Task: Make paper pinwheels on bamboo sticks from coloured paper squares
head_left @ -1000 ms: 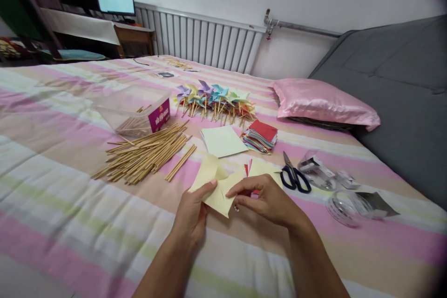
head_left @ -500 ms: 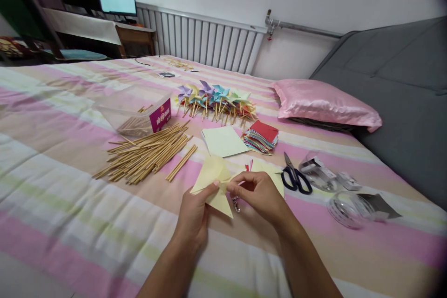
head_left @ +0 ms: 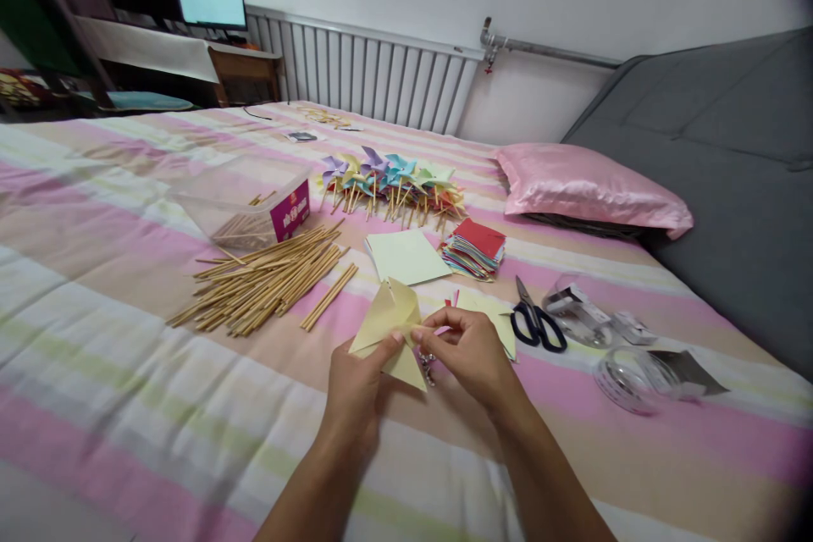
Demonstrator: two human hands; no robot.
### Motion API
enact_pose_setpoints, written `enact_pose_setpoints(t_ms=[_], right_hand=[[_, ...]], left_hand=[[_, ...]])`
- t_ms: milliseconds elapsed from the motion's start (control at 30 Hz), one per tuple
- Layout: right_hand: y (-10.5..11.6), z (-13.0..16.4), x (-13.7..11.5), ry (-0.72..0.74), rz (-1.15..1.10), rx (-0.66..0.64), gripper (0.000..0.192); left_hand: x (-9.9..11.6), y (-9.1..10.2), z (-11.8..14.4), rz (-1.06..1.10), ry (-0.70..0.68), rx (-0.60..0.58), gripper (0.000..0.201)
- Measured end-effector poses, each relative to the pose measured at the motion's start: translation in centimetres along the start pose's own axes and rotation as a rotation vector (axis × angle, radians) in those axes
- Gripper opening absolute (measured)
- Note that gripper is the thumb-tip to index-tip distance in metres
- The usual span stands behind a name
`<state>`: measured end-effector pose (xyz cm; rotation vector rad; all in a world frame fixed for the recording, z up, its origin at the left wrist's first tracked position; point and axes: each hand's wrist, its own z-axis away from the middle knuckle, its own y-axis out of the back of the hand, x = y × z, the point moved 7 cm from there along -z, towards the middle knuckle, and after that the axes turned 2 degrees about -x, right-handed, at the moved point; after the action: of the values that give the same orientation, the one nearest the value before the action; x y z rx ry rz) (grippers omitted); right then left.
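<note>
While both hands met over the striped bedsheet (head_left: 127,373), I saw the left hand (head_left: 356,385) pinching the pale yellow paper (head_left: 389,323) at its middle, thumb and fingertip closed on the folded flaps. The right hand (head_left: 471,351) was closed on the same paper from the other side, its fingertips meeting the left thumb at the centre where the flaps gathered. One flap stood up curled; a lower corner pointed down toward the wrists. Something small and metallic showed just under the paper, too small for me to tell what it was.

Taking the paper as my landmark: just beyond it lay a flat light green sheet (head_left: 406,257), and beyond that a row of finished pinwheels (head_left: 390,179) in several colours. To the far left of the paper lay a loose heap of wooden sticks (head_left: 263,278), with a clear plastic box (head_left: 245,201) behind the heap holding a few more. Beyond the paper and to its right sat a stack of coloured squares (head_left: 475,249), red on top. Right of the paper lay black-handled scissors (head_left: 534,318), then clear tape rolls (head_left: 626,377) further right. A pink pillow (head_left: 588,186) rested well beyond, near the grey headboard (head_left: 730,144).
</note>
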<state>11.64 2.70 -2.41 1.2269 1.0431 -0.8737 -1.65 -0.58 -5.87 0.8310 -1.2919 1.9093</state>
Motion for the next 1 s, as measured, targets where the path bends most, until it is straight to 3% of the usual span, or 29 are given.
enact_pose_setpoints(t_ms=[1000], right_hand=[[0.12,0.05,0.17,-0.019,0.067,0.084,0.026]], left_hand=[[-0.45,-0.36,0.20,0.015,0.032,-0.007,0.033]])
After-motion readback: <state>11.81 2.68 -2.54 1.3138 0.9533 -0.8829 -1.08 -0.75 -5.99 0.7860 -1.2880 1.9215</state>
